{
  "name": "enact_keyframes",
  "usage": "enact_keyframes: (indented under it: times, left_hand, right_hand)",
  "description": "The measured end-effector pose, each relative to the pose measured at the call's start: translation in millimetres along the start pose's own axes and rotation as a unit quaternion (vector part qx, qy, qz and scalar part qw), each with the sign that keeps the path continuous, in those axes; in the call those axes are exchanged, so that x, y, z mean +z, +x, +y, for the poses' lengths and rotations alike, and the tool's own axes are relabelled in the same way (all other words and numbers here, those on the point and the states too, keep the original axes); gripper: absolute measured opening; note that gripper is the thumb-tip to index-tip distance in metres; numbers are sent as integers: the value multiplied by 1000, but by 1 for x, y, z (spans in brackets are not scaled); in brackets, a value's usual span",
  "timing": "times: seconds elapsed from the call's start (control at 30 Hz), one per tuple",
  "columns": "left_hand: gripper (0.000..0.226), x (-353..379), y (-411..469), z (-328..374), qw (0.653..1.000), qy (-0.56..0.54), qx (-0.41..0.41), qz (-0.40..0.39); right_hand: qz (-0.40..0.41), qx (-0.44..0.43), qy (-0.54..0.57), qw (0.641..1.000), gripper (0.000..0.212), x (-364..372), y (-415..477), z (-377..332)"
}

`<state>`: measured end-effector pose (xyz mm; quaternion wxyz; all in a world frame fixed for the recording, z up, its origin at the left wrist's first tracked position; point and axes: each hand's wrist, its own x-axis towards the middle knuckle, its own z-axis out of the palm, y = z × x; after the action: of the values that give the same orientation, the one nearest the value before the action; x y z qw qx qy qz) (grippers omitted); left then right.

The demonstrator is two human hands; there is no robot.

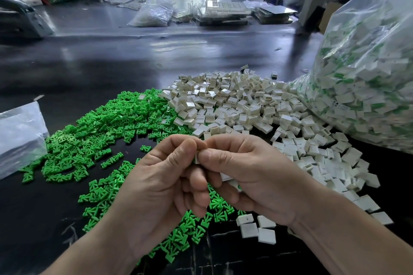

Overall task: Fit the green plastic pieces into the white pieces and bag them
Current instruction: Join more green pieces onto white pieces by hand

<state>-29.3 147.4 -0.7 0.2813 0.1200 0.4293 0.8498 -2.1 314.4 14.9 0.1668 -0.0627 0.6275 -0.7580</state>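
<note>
White piece (197, 158) held mid-frame, just above the black table (89, 62), pinched between both thumbs. Left hand (156, 183) and right hand (252, 176) both curl around it, fingertips meeting; can't tell whether a green part sits inside. Green pieces (100, 131) are heaped to the left. White pieces (234, 105) are heaped behind and to the right. Filled clear bag (368, 85) at far right.

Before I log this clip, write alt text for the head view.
Over a dark table, the left hand and right hand together pinch a small white piece. Heaps of green pieces lie on the left, white pieces on the right, beside a big clear bag holding both colours.
</note>
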Motion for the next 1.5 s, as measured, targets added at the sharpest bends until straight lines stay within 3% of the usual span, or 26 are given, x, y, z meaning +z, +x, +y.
enact_keyframes:
  times: [0.07,0.17,0.27,0.47,0.83,0.93,1.1,1.23,1.3,1.37,1.43,1.5]
  left_hand:
    - [13,1,-1,-2,1000,-2,4,10]
    - [26,0,-2,-1,998,-32,24,-50]
    - [22,-2,-1,0,995,-35,29,-86]
    - [26,-2,2,-1,999,-2,33,-33]
    - [21,4,-1,-2,997,14,68,-14]
    - [17,3,-1,-1,997,18,73,-29]
    - [28,-8,-1,3,995,37,66,-61]
    - [18,-15,0,10,987,123,102,25]
    - [11,-19,1,14,967,194,131,98]
    - [10,-25,1,13,915,338,157,157]
    - [13,-31,0,9,792,558,177,176]
    - [39,-30,0,4,670,709,170,142]
  right_hand:
    - [10,-12,-9,1000,15,3,-1,0]
    - [-2,-27,7,1000,19,4,-2,-1]
    - [-9,-29,20,999,18,3,-2,-2]
    - [18,-20,6,1000,18,3,0,3]
    - [-4,-8,42,999,20,3,1,2]
    - [-13,-19,45,999,26,3,1,1]
    - [-16,-16,65,998,25,-1,2,5]
    - [-82,-40,225,970,8,-11,8,5]
    - [-112,-72,309,942,12,-19,9,2]
    - [-99,-83,338,932,19,-26,9,0]
    - [-62,-78,321,942,20,-31,8,-1]
    - [-9,-67,268,961,19,-34,7,-3]
